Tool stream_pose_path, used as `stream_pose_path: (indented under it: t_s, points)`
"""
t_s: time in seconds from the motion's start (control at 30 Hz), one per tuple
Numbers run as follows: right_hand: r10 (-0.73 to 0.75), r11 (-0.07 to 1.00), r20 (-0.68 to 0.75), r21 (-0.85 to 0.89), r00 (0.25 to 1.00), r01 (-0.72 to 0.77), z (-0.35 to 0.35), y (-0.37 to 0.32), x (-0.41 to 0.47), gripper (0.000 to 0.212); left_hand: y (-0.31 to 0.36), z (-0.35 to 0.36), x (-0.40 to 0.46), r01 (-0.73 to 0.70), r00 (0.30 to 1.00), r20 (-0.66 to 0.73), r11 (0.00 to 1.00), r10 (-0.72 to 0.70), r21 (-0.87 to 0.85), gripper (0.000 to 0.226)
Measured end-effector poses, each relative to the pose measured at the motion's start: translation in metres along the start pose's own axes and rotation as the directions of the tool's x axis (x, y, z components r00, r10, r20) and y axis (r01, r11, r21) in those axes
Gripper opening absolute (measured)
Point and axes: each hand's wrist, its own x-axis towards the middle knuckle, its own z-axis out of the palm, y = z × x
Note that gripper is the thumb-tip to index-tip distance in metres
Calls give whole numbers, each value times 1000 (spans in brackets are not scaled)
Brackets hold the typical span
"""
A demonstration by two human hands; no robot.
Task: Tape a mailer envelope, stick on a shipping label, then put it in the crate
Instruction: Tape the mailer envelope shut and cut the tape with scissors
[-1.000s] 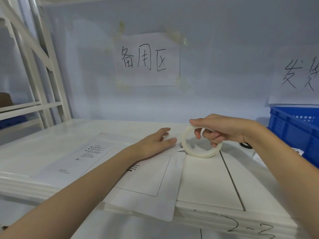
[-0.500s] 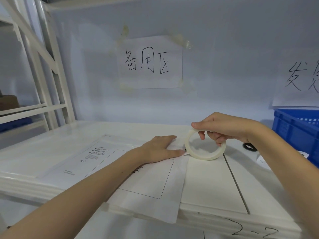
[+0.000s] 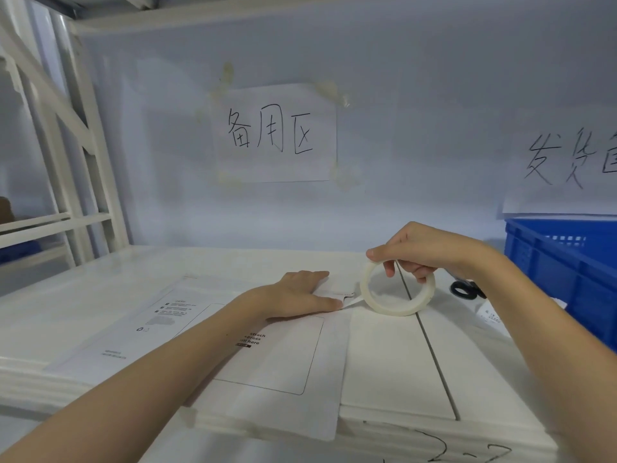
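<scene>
A white mailer envelope (image 3: 273, 362) lies flat on the white shelf, its near corner hanging over the front edge. My left hand (image 3: 300, 295) presses flat on the envelope's far end, fingers straight, fingertips at the tape's loose end. My right hand (image 3: 420, 252) grips a roll of whitish tape (image 3: 397, 292) that stands on edge just right of the envelope. A short strip runs from the roll to the envelope under my left fingers. The blue crate (image 3: 564, 272) stands at the right edge.
Black scissors (image 3: 465, 289) lie behind my right wrist, and a small printed label (image 3: 490, 315) lies near the crate. Handwritten paper signs hang on the back wall. A white rack frame (image 3: 66, 162) rises at the left. The shelf (image 3: 400, 379) has a seam running front to back.
My left hand has flattened onto the envelope's end. The tape roll has shifted a little to the right, drawing out a short strip.
</scene>
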Motion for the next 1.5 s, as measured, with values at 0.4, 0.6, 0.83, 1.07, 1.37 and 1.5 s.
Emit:
stream_pose_path:
  t_s: [0.4,0.6,0.83,1.07,1.37,1.5]
  points:
    - [-43,986,50,164,998,34,-9,9,-2,34,6,-10,10,-90,996,-13,995,91,49,73]
    - [-25,982,59,188,998,13,-11,12,0,34,23,-25,9,-266,962,-103,779,253,-568,31]
    - [168,984,-257,-16,952,-178,-29,27,3,38,35,-17,26,-270,924,0,654,382,-707,33]
    - [523,589,-351,-511,777,-627,-42,60,2,10,31,0,34,-260,916,-49,496,399,-829,37]
    - [543,574,-357,-503,760,-647,-27,69,8,11,31,1,32,-290,913,-77,504,401,-813,22]
    - [549,578,-370,-480,750,-660,-28,69,6,23,33,0,30,-297,914,-79,521,398,-800,21]
